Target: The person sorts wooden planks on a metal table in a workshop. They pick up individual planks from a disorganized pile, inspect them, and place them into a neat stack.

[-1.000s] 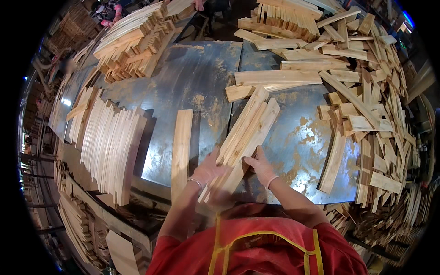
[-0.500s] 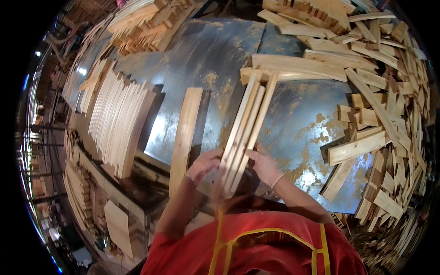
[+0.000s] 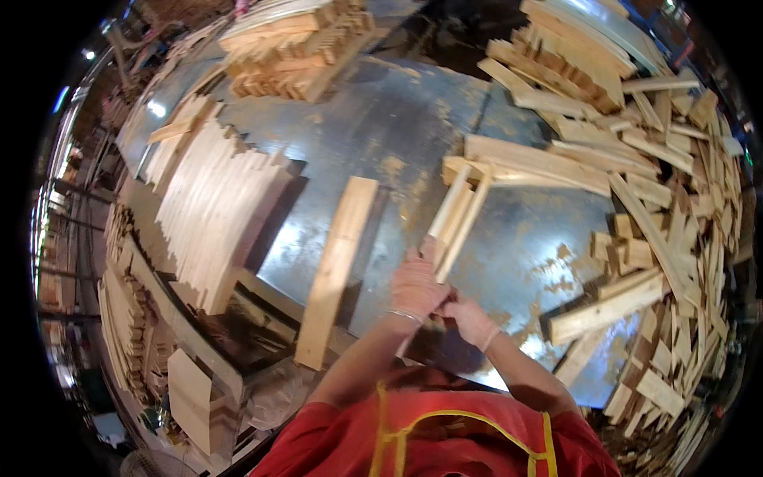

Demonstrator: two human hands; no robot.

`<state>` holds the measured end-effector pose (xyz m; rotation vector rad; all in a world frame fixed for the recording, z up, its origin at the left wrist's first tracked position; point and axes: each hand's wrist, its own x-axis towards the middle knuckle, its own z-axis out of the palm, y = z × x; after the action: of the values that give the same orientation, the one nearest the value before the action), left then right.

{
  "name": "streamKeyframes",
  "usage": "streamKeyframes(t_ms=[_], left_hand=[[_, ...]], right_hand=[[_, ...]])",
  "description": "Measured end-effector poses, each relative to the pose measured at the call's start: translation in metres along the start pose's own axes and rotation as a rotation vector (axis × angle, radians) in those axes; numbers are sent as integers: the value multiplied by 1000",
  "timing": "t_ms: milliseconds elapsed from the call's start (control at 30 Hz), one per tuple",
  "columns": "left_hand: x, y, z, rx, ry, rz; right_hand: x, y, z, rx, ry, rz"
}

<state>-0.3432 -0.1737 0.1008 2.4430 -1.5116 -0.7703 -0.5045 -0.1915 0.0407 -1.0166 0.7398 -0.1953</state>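
Note:
A small bundle of narrow wooden boards [image 3: 459, 213] stands on edge before me, slanting away over the metal table, its far end near a flat plank [image 3: 540, 159]. My left hand [image 3: 419, 285] lies across the bundle's near part, fingers closed over it and hiding much of that end. Close beside it, my right hand [image 3: 470, 319] grips the bundle's right side low down, its fingertips partly hidden by the left hand. To the left, a single wider board [image 3: 338, 270] lies by itself, apart from both hands.
A long row of boards on edge [image 3: 226, 215] occupies the table's left. Stacked wood [image 3: 294, 56] sits at the far left, another stack [image 3: 564, 63] at the far right. Loose offcuts [image 3: 675, 222] heap along the right side. Sawdust patches dot the metal tabletop [image 3: 358, 111].
My left hand has moved from the bundle's left side up and over it, toward my right hand. The view has shifted, so table items appear lower.

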Motion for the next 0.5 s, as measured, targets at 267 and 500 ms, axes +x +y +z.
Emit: streamKeyframes(t_ms=[267, 500], left_hand=[[-18, -159, -115, -154, 0, 1], [2, -351, -144, 515, 268, -265]], right_hand=[[-10, 22, 32, 79, 236, 40], [10, 39, 61, -304, 384, -54]])
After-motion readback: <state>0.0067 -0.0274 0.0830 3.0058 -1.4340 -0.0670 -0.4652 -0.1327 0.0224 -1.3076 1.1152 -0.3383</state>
